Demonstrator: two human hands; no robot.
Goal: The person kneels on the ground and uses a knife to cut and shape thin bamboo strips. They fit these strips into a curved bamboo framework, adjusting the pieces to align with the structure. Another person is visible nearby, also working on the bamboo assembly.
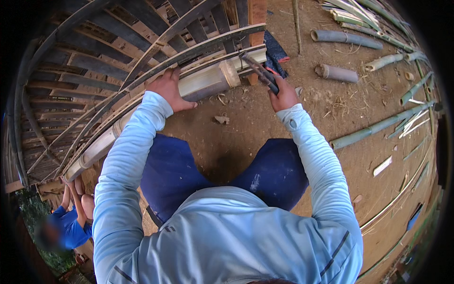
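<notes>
A long bamboo pole (203, 84) with a pale, shaved face lies along the lower edge of a slatted bamboo frame (142, 71). Over this pole rests my left hand (166, 91), its thumb stretched out on the near side and its fingers spread on the far side. My right hand (283, 94) is closed round the dark handle of a hammer (258, 72), whose far end is beside the pole's right end. Where that far end overlaps the pole, I cannot tell whether they touch.
A wooden post (257, 19) stands by dark cloth (275, 54). Cut bamboo lengths (347, 39), a short piece (336, 74) and a long green pole (378, 127) lie on the dirt floor to the right. A person in blue (71, 227) sits at the lower left, hands at the pole's far end.
</notes>
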